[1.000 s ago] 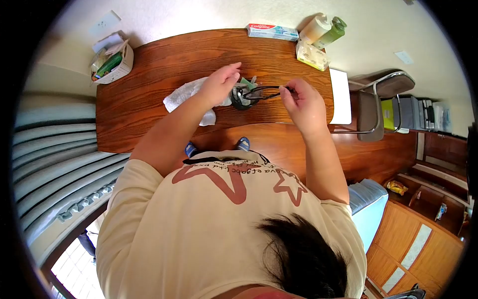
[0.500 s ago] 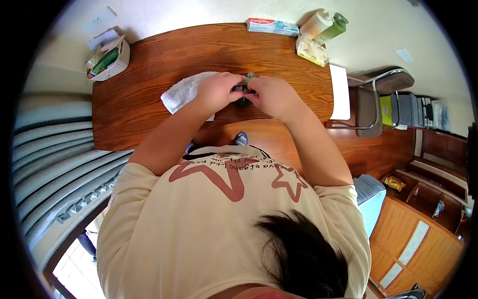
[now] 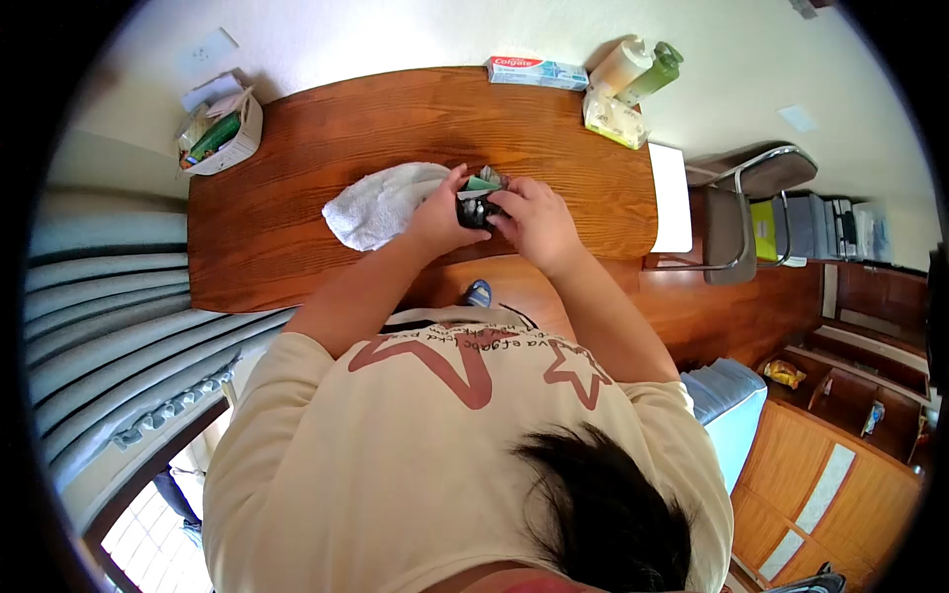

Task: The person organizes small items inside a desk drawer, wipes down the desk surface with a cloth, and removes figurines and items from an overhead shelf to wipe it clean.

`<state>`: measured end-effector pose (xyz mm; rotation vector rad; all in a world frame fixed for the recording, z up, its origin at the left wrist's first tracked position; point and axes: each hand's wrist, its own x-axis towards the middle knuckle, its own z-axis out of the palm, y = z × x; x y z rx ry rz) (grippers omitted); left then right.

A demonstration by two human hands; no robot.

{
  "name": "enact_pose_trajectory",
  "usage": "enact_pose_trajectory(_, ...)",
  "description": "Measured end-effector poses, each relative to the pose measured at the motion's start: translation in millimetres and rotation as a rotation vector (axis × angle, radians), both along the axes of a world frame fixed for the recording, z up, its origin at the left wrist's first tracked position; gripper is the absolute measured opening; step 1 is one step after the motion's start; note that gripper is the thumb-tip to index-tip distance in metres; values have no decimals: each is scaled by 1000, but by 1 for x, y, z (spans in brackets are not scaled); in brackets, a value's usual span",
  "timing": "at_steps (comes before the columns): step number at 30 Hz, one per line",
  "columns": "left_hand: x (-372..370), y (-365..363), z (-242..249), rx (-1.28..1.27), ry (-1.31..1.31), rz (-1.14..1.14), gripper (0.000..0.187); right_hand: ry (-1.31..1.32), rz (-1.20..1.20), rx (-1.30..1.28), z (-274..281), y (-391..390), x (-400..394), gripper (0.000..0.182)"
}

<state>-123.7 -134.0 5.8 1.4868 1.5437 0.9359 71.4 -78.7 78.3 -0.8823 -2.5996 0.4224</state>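
Note:
A small dark object (image 3: 474,211) with shiny parts is held between both hands near the table's front edge; its exact kind is too small to tell. My left hand (image 3: 442,215) wraps round its left side, thumb below and fingers above. The fingers of my right hand (image 3: 537,219) pinch at its right side. Just above it shows a greenish piece (image 3: 481,184), touching the fingers. A white towel (image 3: 376,208) lies crumpled on the table, partly behind my left hand.
On the wooden table (image 3: 326,128) stand a white basket (image 3: 237,148) at the left, a toothpaste box (image 3: 537,73) at the back, and two bottles (image 3: 621,67) beside a tissue pack (image 3: 615,121). A chair (image 3: 730,227) is at the right.
The view has shifted slightly. My hands have tilted the dark object and drawn a little nearer to my body, so more of it shows. More of the towel is uncovered.

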Motion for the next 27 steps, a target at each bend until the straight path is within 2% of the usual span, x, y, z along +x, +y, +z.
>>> enact_pose_trajectory(4, 2, 5, 5, -25, 92, 17, 95, 204, -135, -86, 5, -5, 13, 45)
enact_pose_trajectory(5, 3, 3, 10, -26, 149, 51, 91, 211, -130, -74, 3, -6, 20, 45)
enact_pose_trajectory(6, 4, 0, 30, -46, 129, 76, 82, 230, -221, -135, -2, -5, 29, 43)
enact_pose_trajectory(7, -3, 6, 12, -16, 53, -32, 79, 254, -309, -192, -5, -3, 37, 40)
enact_pose_trajectory(9, -1, 0, 47, 136, -31, -70, 79, 278, -280, -184, -9, -5, 48, 36)
enact_pose_trajectory(11, -1, 1, 67, 306, -416, -12, 84, 273, -208, -72, -5, -6, 55, 32)
enact_pose_trajectory(12, -13, -2, 97, 238, -240, 13, 85, 263, -205, -77, 5, -9, 55, 29)
enact_pose_trajectory(13, -21, -1, 122, 317, -215, 43, 82, 248, -205, -85, 15, -12, 56, 26)
enact_pose_trajectory(15, -39, -10, 204, 358, -241, 40, 83, 203, -259, -169, 19, -17, 60, 20)
enact_pose_trajectory(16, -48, -15, 243, 441, -412, -20, 87, 223, -239, -146, 20, -19, 60, 20)
enact_pose_trajectory(18, -74, -14, 282, 671, -509, -73, 86, 266, -323, -309, 18, -26, 59, 17)
enact_pose_trajectory(21, -104, -32, 354, 859, -459, 19, 81, 291, -314, -342, 16, -31, 52, 17)
enact_pose_trajectory(23, -129, -43, 370, 959, -499, 14, 81, 300, -268, -336, 17, -30, 39, 19)
enact_pose_trajectory(25, -149, -60, 366, 997, -543, 50, 79, 303, -233, -335, 17, -31, 23, 20)
enact_pose_trajectory(27, -174, -77, 349, 940, -555, 146, 83, 190, -166, -213, 17, -29, -4, 26)
